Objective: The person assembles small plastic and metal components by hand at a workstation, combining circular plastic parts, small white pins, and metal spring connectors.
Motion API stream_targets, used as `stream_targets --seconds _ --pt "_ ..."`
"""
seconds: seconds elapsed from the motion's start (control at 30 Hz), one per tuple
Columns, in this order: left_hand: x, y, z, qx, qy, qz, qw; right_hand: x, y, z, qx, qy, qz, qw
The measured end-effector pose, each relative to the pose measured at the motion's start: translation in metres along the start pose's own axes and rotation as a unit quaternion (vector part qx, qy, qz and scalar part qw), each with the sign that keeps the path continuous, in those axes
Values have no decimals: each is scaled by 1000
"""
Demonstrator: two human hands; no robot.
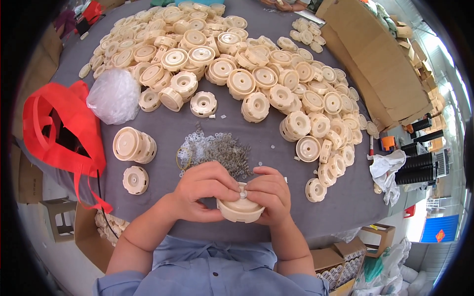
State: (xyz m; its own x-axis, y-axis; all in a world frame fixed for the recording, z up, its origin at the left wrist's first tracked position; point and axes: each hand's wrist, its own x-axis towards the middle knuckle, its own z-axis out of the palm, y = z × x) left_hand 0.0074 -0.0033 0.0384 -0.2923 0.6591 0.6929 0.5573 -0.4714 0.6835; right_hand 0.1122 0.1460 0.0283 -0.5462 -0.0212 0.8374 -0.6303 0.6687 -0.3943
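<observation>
Close to my body, over the table's near edge, I hold a round cream plastic part (241, 211) between both hands. My left hand (203, 190) grips its left side, with thumb below and fingertips near the small raised centre. From the other side my right hand (270, 194) grips it, its fingertips also at the centre. A small whitish piece (243, 195) shows there between the fingertips. Just beyond my hands lies a pile of small metal springs (228, 154), with small translucent washers (197, 148) heaped on its left.
A large heap of cream round parts (197, 54) covers the far and right table. At left stand stacked parts (134, 145), a single part (135, 179), a clear plastic bag (114, 96) and a red bag (89, 143). Cardboard (380, 64) borders the right; another person's hand (284, 5) shows at the far edge.
</observation>
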Motion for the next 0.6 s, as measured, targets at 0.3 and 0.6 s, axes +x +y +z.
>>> stream_targets --seconds 0.3,0.6 --pt "4 7 -1 1 -18 -98 995 2 1 -1 28 -8 32 999" --pt "-7 -2 5 -52 19 -69 996 0 0 2 53 -5 37 998"
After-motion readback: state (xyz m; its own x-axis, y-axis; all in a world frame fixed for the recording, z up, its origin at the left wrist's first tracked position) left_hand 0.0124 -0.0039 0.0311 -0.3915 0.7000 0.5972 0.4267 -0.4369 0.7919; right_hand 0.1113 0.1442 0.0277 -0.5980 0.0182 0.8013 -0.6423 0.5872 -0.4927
